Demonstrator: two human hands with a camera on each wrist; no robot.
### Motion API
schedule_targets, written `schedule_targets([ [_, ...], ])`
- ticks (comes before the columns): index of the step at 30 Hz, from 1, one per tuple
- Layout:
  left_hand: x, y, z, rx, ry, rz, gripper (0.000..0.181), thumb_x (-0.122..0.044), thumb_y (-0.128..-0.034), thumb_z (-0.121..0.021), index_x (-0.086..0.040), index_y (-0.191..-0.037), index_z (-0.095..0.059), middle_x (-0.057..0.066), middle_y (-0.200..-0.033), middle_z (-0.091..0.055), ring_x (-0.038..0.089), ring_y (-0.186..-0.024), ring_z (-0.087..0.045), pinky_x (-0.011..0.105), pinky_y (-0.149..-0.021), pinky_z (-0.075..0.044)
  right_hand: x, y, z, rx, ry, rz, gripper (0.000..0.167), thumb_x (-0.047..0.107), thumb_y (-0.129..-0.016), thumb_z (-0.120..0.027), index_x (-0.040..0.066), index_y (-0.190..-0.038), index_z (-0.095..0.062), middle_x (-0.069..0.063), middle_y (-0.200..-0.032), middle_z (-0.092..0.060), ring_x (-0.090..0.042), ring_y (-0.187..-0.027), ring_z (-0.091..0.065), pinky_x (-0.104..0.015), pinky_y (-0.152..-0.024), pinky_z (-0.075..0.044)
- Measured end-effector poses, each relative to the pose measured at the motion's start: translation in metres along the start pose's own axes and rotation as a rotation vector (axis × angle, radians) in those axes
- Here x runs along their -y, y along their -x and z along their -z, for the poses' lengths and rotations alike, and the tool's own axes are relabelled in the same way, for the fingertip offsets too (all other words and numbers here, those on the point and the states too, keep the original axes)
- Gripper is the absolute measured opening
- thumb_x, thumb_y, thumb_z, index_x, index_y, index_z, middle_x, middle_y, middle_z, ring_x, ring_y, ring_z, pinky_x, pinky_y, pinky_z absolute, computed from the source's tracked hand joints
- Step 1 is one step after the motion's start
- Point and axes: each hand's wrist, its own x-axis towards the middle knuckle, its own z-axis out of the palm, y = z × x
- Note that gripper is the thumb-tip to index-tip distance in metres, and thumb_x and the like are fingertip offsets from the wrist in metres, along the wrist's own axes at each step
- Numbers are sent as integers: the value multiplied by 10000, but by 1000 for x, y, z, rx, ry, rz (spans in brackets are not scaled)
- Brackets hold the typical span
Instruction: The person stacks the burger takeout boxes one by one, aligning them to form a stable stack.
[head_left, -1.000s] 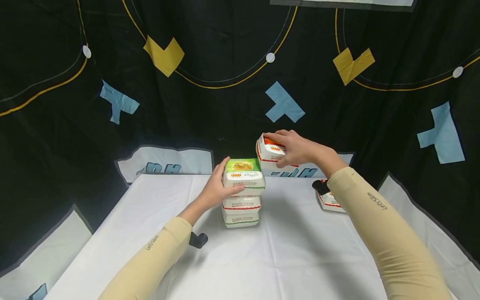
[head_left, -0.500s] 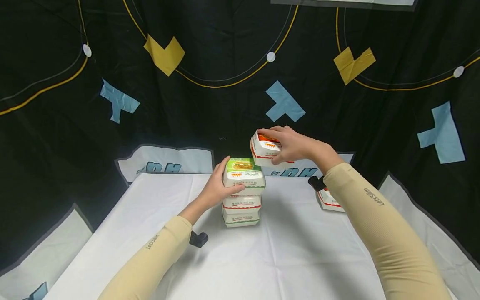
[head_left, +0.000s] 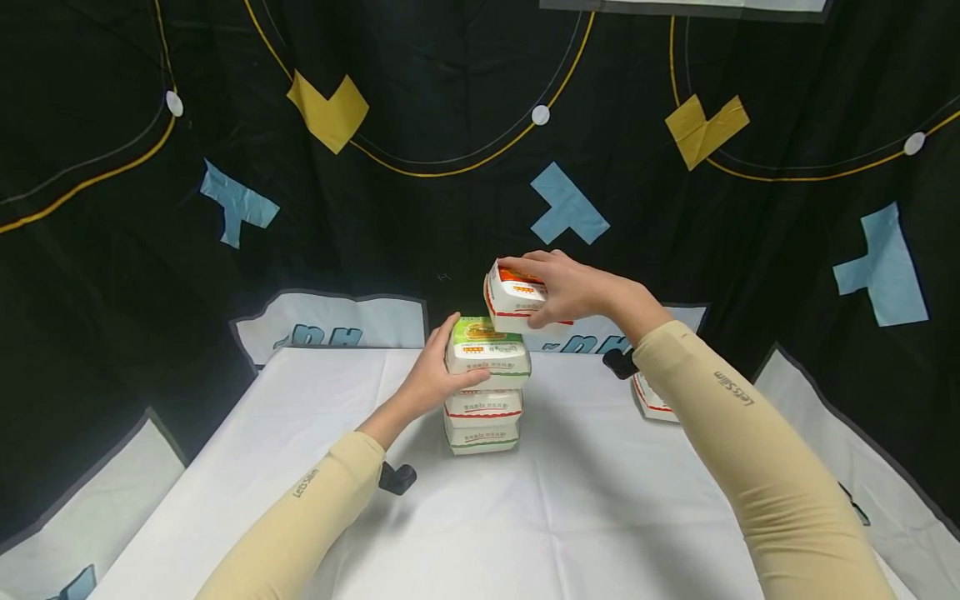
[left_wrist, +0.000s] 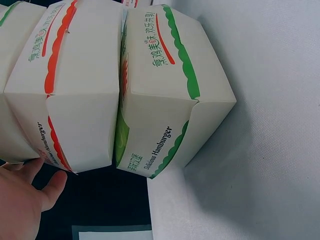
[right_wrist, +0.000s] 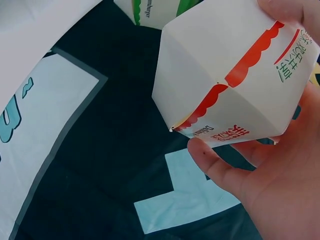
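A red-trimmed box (head_left: 514, 308) was gripped by the right hand (head_left: 573, 288), a green-topped box (head_left: 489, 360) atop the stack (head_left: 482, 423) by the left hand (head_left: 435, 377), fingers (right_wrist: 215, 163) parted round each.

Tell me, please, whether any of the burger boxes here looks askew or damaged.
Nothing stands out. The three-box stack looks upright, roughly aligned and uncrushed; the red-trimmed box in the right hand looks intact. The sleeve partly hides the lone box, which I cannot judge.
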Motion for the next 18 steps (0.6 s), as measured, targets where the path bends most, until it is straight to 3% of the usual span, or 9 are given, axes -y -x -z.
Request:
schedule_targets([
  [18, 0, 0, -1, 4, 30, -6, 1089, -517, -796, -817, -318, -1610, -121, 44, -1570, -288, 247, -1318, -489, 514, -1045, -491, 25, -11, -4, 40, -8, 21, 894, 306, -815, -775, 391, -1569, -303, -5, -1585, -334, -244, -1344, -298, -390, -913, -547],
])
